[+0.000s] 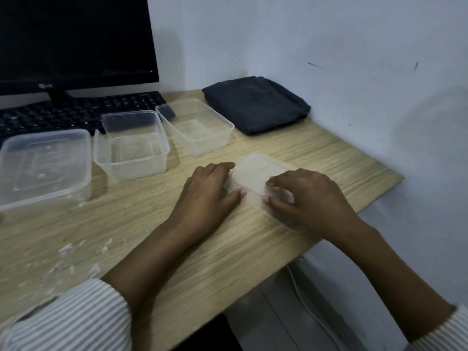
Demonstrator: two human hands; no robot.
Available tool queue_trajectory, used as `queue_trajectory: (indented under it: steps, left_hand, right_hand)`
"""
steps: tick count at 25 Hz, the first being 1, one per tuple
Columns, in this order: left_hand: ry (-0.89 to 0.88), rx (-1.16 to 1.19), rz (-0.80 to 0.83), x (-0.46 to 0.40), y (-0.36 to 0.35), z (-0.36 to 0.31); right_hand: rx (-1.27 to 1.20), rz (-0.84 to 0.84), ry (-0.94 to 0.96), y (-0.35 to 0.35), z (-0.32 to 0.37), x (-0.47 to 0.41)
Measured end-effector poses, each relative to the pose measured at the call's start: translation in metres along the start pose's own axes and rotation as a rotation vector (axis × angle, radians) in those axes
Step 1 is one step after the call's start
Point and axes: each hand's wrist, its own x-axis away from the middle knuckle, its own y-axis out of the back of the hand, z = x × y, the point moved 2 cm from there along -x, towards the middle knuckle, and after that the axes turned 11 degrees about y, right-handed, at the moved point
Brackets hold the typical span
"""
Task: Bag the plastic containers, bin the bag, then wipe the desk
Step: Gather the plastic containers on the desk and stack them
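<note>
A clear plastic lid (255,176) lies flat on the wooden desk (177,244) near its right side. My left hand (210,188) touches the lid's left edge with fingers and thumb. My right hand (306,196) rests on the lid's near right part, its fingers curled over the edge. Behind stand two open clear containers (134,148) (197,125). A lidded container (43,165) sits at the far left. A folded dark bag or cloth (258,102) lies at the back right.
A black monitor (76,39) and keyboard (76,112) fill the back left. White crumbs and smears (73,259) lie on the desk's near left. The desk's right edge drops off beside the wall, with a white cable (311,307) below.
</note>
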Motion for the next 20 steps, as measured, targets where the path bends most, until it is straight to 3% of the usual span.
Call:
queue_trajectory:
  steps: [5,8,11,16,20]
  left_hand:
    - [0.033,0.054,0.02,-0.001,0.001,0.001]
    - [0.037,0.119,-0.014,0.001,0.007,0.0]
    - [0.088,0.326,-0.087,0.006,0.021,-0.003]
    - [0.282,0.786,-0.127,0.01,0.058,0.008]
    - [0.36,0.862,-0.202,0.016,0.092,0.033]
  right_hand:
    - [0.338,-0.375,0.153,0.013,0.001,-0.006]
    - [0.307,-0.519,0.161,0.032,0.007,-0.015]
    - [0.034,-0.576,0.09,0.052,0.021,-0.027]
    - [-0.82,-0.546,-0.154,0.057,0.042,-0.066]
    - [-1.091,-0.46,-0.275,0.032,0.054,-0.101]
